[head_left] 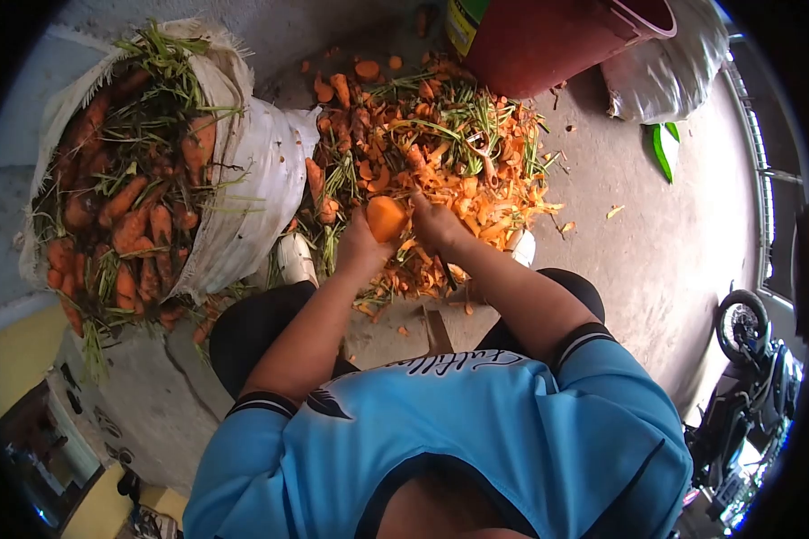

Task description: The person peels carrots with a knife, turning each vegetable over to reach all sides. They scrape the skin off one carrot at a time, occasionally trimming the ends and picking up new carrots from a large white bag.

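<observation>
My left hand (361,247) is wrapped round a thick carrot (386,219), whose smooth, bright orange face points up toward me. Close beside it, my right hand (436,226) is closed, its fingers near the carrot's right side. What it grips is hidden; a narrow dark strip shows below that wrist. Under and beyond both hands spreads a pile of carrot peelings (499,199), mixed with cut pieces and green stalks (463,144).
An open white sack (256,153) on the left spills unpeeled carrots (135,225) with leafy tops. A dark red bucket (548,45) stands beyond the pile, near another pale sack (670,67). A green leaf (665,151) lies on the floor; a motorcycle (751,386) is at right.
</observation>
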Demonstrator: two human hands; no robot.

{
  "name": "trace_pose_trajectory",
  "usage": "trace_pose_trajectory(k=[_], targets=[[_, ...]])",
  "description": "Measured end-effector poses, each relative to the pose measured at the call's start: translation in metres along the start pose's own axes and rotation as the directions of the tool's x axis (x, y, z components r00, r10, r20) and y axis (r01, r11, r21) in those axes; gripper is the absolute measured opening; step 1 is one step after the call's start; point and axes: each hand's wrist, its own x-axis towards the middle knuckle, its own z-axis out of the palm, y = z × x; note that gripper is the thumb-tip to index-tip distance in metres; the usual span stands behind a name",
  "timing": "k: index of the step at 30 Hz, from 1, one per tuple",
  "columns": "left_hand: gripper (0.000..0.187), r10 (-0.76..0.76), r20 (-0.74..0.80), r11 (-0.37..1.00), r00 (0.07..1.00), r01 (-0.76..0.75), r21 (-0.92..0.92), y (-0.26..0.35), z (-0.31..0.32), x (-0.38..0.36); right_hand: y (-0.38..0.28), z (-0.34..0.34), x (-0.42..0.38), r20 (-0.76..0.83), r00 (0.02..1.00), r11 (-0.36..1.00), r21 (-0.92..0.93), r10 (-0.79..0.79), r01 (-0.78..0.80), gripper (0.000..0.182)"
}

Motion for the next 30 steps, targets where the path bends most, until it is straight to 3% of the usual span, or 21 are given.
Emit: trace_pose_trajectory(k=[1,2,4,7,10,13,16,19,21,23,26,28,30], targets=[[0.055,0.037,0.015,0.984,0.999,-0.034,-0.175,-0.003,-0.002,0.003,0.004,-0.008,0.008,0.044,0.999,0.995,0.103,0.001,-0.006,0.049],[0.052,0.007,0.077,0.908,0.997,0.026,-0.419,-0.004,-0.004,0.005,0.008,-0.015,0.014,0.088,0.996,0.979,0.203,-0.002,-0.016,0.046],[0.046,0.003,0.211,0.580,0.977,0.171,-0.796,-0.002,-0.007,0.009,0.007,-0.021,0.014,0.137,0.989,0.974,0.225,-0.054,0.022,0.038],[0.052,0.115,0.345,0.516,0.932,0.240,-0.822,0.000,-0.021,0.009,0.006,-0.024,0.005,0.221,0.964,0.963,0.256,-0.145,0.086,0.031],[0.047,0.152,0.131,0.448,0.980,0.050,-0.893,0.008,-0.020,0.009,-0.001,-0.023,-0.007,0.319,0.927,0.957,0.267,-0.195,0.109,0.025],[0.047,0.052,0.201,0.244,0.978,0.183,-0.952,0.012,-0.024,0.008,-0.011,-0.025,-0.017,0.344,0.909,0.961,0.226,-0.233,0.160,0.021],[0.040,-0.070,0.387,-0.058,0.919,0.384,-0.922,0.010,-0.027,0.015,-0.012,-0.025,-0.020,0.352,0.898,0.957,0.214,-0.263,0.197,0.022],[0.039,-0.054,0.256,0.008,0.965,0.257,-0.966,0.012,-0.025,0.015,-0.016,-0.022,-0.028,0.292,0.900,0.946,0.089,-0.325,0.312,0.024],[0.040,0.061,0.303,-0.020,0.951,0.305,-0.952,0.008,-0.028,0.017,-0.020,-0.016,-0.034,0.209,0.878,0.887,-0.082,-0.430,0.454,0.027],[0.041,0.282,0.450,-0.089,0.847,0.490,-0.867,-0.002,-0.036,0.019,-0.002,-0.009,-0.019,0.189,0.828,0.811,-0.174,-0.529,0.558,0.040],[0.036,-0.011,0.381,-0.112,0.925,0.377,-0.919,0.015,-0.028,0.013,-0.013,-0.004,-0.040,0.151,0.804,0.732,-0.343,-0.575,0.588,0.054],[0.037,0.002,0.399,-0.106,0.917,0.397,-0.912,0.009,-0.023,0.014,-0.019,0.001,-0.048,0.130,0.819,0.679,-0.496,-0.558,0.541,0.055],[0.037,-0.001,0.407,-0.104,0.914,0.404,-0.909,0.006,-0.021,0.014,-0.014,0.005,-0.044,0.098,0.817,0.704,-0.456,-0.568,0.544,0.057]])
